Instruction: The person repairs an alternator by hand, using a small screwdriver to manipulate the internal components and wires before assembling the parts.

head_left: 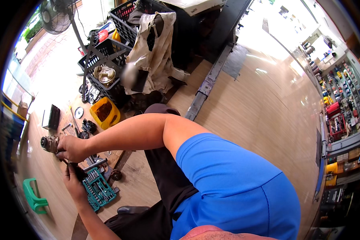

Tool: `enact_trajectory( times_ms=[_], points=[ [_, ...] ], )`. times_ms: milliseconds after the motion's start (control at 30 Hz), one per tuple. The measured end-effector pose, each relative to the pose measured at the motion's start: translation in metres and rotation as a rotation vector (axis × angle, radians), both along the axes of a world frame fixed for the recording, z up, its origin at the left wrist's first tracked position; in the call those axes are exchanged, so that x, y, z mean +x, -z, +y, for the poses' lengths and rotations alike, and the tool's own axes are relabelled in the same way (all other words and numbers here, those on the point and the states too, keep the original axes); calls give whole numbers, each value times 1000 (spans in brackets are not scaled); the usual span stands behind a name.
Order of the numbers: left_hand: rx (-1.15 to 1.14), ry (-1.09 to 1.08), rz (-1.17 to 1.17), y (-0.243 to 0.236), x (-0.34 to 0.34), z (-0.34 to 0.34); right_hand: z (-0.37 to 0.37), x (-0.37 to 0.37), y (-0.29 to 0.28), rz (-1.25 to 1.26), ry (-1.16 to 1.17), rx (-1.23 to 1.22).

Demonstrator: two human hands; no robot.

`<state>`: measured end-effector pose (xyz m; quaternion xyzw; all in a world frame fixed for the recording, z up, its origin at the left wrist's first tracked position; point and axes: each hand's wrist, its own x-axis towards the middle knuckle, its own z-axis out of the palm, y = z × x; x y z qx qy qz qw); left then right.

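My right hand (73, 149) reaches far to the left, its fingers closed on a cast metal machine part (49, 143) with a round, pulley-like end. Just below it, my left hand (74, 185) has its fingers bent around something dark and thin that is mostly hidden. The two hands are close together. A teal socket set case (98, 189) lies open beside my left hand, with several shiny sockets in it. Between the case and my right forearm rests a metal bar (97, 164). A small dark round part (116, 175) sits past the case.
A yellow cut-open container (105, 113), a black box (51, 117) and a metal disc (79, 113) stand beyond my right arm. Farther back are black crates (102, 54) with a stained cloth (156, 52) and a fan (56, 16). A green stool (34, 197) stands lower left.
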<state>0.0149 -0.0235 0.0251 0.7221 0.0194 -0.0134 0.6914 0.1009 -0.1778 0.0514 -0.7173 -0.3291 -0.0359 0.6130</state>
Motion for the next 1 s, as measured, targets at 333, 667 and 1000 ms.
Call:
enact_trajectory(
  times_ms=[333, 667, 1000],
  points=[
    [780, -240, -293, 8, 7, -1, 20, -4, 13, -85, 292, -289],
    [-337, 154, 91, 14, 5, 21, 1, 10, 2, 14, -80, -119],
    [-440, 134, 75, -2, 1, -4, -6, 5, 3, 51, -73, -39]
  ],
)
